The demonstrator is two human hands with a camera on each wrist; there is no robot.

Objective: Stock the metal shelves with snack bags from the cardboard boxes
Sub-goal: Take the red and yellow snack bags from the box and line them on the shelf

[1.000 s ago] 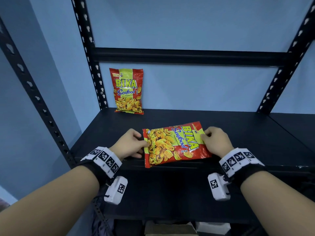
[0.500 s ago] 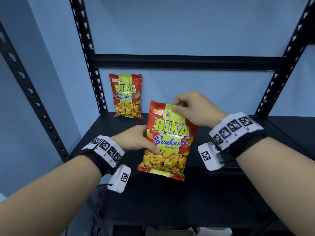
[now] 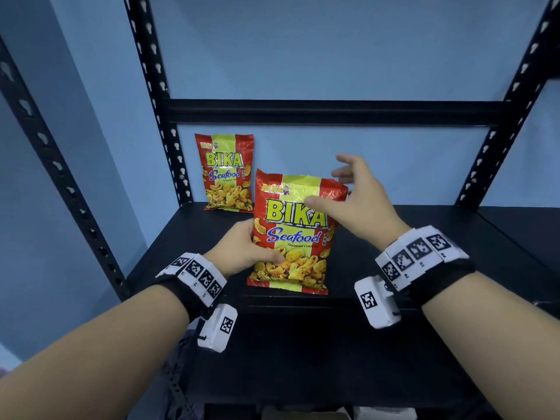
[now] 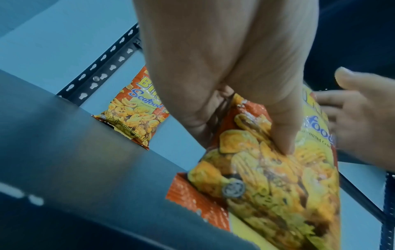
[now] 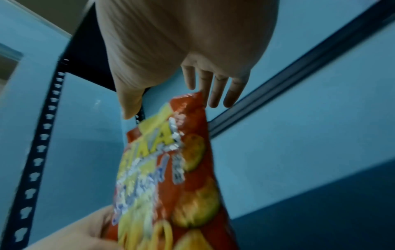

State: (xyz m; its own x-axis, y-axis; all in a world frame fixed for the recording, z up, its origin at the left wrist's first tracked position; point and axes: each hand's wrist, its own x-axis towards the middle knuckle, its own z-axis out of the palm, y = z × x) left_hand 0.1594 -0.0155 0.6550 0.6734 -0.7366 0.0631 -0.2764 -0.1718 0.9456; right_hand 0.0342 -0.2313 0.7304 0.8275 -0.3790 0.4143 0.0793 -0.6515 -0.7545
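A red and yellow BIKA Seafood snack bag (image 3: pixel 292 234) stands upright near the front of the black metal shelf (image 3: pixel 409 237). My left hand (image 3: pixel 248 253) grips its lower left side, thumb pressed on the front (image 4: pixel 284 135). My right hand (image 3: pixel 348 192) hovers at the bag's top right corner with fingers spread and straight (image 5: pixel 215 88), thumb in front of the bag (image 5: pixel 130 104), holding nothing. A second identical bag (image 3: pixel 225 172) leans upright against the blue wall at the shelf's back left, also in the left wrist view (image 4: pixel 132 110).
Black perforated uprights (image 3: pixel 160 101) frame the shelf, and a crossbar (image 3: pixel 318 112) runs along the back. The shelf surface stretches to the right of the bags. Cardboard boxes (image 3: pixel 291 413) show below the shelf at the bottom edge.
The bag went from lying flat to standing upright and moved further onto the shelf. My right hand let go of its top edge and opened; the left hand still grips it.
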